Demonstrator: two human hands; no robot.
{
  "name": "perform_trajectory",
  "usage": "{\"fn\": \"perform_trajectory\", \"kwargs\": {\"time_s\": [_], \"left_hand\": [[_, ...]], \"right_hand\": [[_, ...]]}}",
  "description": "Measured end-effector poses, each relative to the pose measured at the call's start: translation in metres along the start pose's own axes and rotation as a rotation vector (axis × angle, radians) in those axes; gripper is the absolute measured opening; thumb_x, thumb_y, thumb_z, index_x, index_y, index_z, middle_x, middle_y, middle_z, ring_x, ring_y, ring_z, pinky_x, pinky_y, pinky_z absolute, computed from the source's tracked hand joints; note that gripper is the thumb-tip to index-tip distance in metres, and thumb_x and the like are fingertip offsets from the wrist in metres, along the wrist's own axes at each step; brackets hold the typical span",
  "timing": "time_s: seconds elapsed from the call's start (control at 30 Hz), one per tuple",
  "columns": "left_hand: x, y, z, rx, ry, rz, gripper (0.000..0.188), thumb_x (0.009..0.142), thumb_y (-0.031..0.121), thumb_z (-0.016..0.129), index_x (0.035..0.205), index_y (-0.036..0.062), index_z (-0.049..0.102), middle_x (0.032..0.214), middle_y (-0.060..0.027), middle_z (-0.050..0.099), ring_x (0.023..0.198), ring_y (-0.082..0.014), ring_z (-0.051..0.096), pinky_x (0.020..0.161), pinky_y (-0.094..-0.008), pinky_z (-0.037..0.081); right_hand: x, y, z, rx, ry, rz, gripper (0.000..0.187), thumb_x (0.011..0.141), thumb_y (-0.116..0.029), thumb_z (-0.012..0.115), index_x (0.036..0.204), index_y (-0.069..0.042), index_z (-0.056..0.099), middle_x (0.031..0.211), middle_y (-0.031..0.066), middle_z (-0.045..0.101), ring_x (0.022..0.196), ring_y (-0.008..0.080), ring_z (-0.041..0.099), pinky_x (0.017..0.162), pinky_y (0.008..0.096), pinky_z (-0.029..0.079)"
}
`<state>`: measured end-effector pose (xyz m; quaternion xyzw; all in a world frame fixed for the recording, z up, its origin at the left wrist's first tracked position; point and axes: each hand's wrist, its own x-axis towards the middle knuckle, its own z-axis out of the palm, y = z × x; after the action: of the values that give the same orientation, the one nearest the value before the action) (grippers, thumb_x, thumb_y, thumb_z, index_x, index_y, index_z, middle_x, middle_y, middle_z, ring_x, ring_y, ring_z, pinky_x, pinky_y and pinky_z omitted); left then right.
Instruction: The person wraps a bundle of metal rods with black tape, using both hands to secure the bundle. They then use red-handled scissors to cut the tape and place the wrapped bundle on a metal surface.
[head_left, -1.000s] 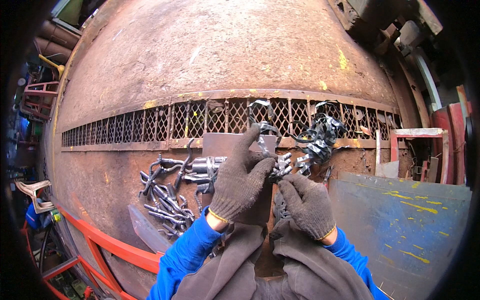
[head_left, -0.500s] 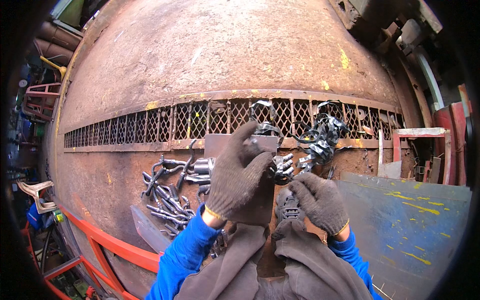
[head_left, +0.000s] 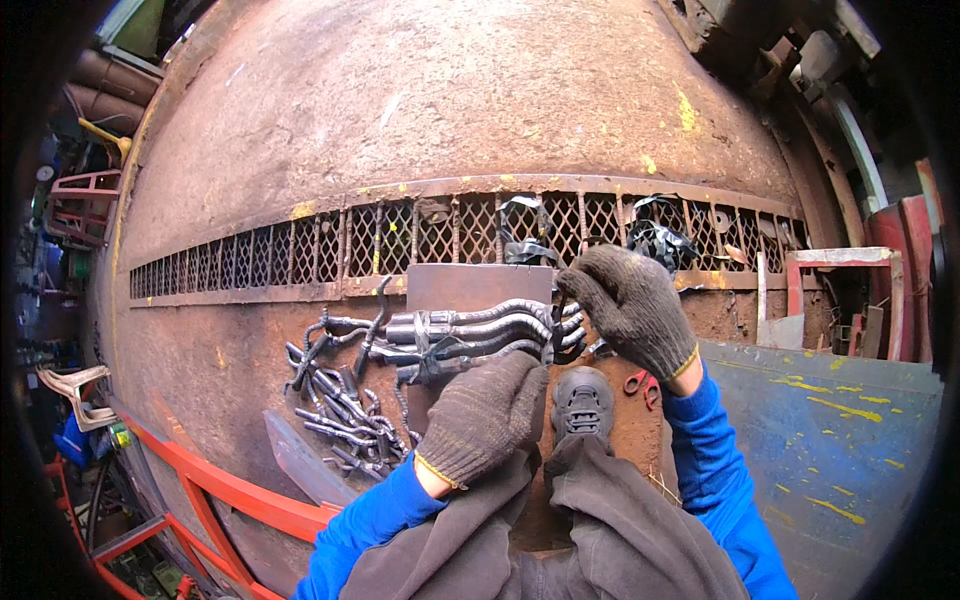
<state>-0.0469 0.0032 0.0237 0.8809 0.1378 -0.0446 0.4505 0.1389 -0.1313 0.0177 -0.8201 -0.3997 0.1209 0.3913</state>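
A bundle of bent, shiny grey rods [head_left: 500,328] lies across a flat brown metal plate [head_left: 480,283] in front of my knees. Near its left end a strip is knotted round it. Toward its right end a dark strip [head_left: 551,338] loops round the rods. My right hand [head_left: 635,312], in a dark knitted glove, is closed with its fingertips on the strip's upper part. My left hand [head_left: 482,415], gloved alike, is closed at the near side of the bundle by the strip; its fingertips are partly hidden. Red-handled scissors [head_left: 643,387] lie below my right hand.
Loose bent rods [head_left: 345,410] are heaped left of the plate. A floor grating [head_left: 400,240] runs across beyond it, with crumpled dark strips [head_left: 660,240] on it at the right. A red metal frame [head_left: 240,495] stands at left, a blue-grey sheet [head_left: 810,430] at right.
My right hand has moved up and away from my body. My left hand has come down toward my knees, uncovering the bundle. The red-handled scissors now show.
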Motion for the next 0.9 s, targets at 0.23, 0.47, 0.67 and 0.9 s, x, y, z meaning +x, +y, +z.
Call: {"fn": "perform_trajectory", "kwargs": {"time_s": [0.23,0.47,0.67,0.9], "left_hand": [[-0.013,-0.016,0.014,-0.036,-0.051,0.077,0.021,0.100,0.021,0.056,0.097,0.0016,0.064,0.087,-0.0217,0.063,0.082,-0.0430,0.063,0.070,-0.0475,0.050],[-0.033,-0.025,0.005,-0.123,-0.215,-0.005,0.023,0.099,0.020,0.056,0.087,0.0012,0.062,0.077,-0.0217,0.059,0.076,-0.0430,0.061,0.065,-0.0477,0.048],[-0.041,-0.024,-0.003,0.080,-0.026,0.130,0.015,0.090,0.018,0.068,0.085,0.0034,0.065,0.084,-0.0174,0.063,0.079,-0.0382,0.063,0.070,-0.0459,0.051],[-0.008,-0.012,-0.020,-0.090,0.236,0.386,0.012,0.085,0.011,0.073,0.087,0.0023,0.066,0.117,-0.0187,0.065,0.105,-0.0371,0.065,0.092,-0.0409,0.051]], "right_hand": [[0.021,0.019,0.011,-0.019,-0.014,-0.043,0.024,0.094,-0.026,0.068,0.091,-0.003,0.072,0.082,0.0179,0.066,0.073,0.0361,0.065,0.064,0.0422,0.050],[0.031,0.042,0.024,-0.160,-0.009,-0.074,0.025,0.094,-0.029,0.066,0.090,-0.006,0.073,0.083,0.0173,0.068,0.077,0.0370,0.067,0.066,0.0443,0.051],[0.021,0.047,0.036,-0.103,0.037,0.031,0.029,0.098,-0.031,0.064,0.090,-0.003,0.071,0.079,0.0148,0.068,0.071,0.0314,0.066,0.064,0.0391,0.051],[-0.006,0.054,-0.028,0.386,-0.373,0.384,0.037,0.100,-0.038,0.065,0.092,-0.002,0.068,0.077,0.0017,0.063,0.067,0.0099,0.053,0.061,0.0286,0.046]]}}
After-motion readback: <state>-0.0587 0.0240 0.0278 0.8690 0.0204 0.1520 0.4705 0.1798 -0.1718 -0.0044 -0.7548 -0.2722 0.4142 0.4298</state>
